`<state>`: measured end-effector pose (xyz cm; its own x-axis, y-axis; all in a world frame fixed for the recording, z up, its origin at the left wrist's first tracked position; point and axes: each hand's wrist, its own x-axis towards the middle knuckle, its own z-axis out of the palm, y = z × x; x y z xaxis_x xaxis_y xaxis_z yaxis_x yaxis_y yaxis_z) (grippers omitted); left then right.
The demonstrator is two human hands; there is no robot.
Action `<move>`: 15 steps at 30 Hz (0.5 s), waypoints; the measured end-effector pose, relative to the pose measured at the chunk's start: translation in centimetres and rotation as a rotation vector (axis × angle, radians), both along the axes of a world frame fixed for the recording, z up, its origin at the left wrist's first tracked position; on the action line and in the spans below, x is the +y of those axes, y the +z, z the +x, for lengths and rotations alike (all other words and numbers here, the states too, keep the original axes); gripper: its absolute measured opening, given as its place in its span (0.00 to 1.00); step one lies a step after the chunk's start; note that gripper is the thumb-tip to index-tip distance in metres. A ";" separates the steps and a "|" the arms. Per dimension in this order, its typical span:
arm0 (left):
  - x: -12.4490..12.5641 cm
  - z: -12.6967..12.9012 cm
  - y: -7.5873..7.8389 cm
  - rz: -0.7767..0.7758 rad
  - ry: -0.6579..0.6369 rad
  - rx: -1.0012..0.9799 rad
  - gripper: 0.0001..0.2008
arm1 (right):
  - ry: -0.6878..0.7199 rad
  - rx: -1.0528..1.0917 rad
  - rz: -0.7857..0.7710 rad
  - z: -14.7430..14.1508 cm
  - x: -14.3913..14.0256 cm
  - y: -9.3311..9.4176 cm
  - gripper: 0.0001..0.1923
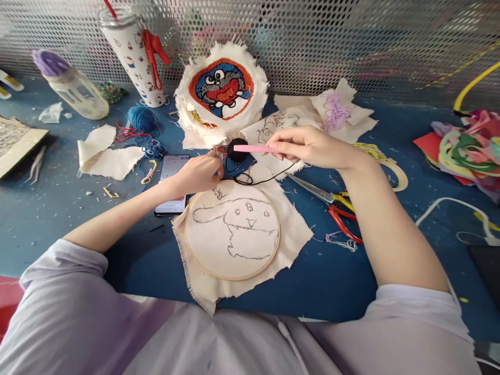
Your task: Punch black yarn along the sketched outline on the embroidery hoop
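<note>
Here, a pink punch needle (253,148) is gripped by the right hand (308,148); its tip is hidden behind the left hand (199,174), pinched on black yarn (250,179) that is hard to make out.

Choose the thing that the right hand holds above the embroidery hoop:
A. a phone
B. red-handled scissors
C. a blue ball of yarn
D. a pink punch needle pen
D: the right hand grips a pink punch needle pen, with black thread hanging below it.

Frayed matt cloth (297,229), wooden hoop (233,277)
</note>
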<state>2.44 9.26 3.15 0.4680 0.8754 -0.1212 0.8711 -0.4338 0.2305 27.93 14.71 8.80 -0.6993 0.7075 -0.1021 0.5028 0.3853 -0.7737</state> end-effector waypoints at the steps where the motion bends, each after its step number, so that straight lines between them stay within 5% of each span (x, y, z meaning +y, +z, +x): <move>1: 0.0 0.0 0.1 0.005 0.006 0.001 0.11 | 0.002 -0.003 0.006 -0.1 0.0 0.0 0.13; 7: 0.1 -1.7 3.3 0.039 0.037 -0.218 0.09 | 0.018 0.019 0.074 -0.4 -0.3 0.1 0.15; 11: -2.2 -4.4 6.3 -0.065 -0.165 -0.348 0.07 | 0.045 -0.002 0.048 -0.5 -0.4 0.2 0.15; 15: -4.8 -6.1 7.6 0.003 -0.189 -0.390 0.12 | 0.094 0.008 -0.035 -1.0 -0.6 0.0 0.14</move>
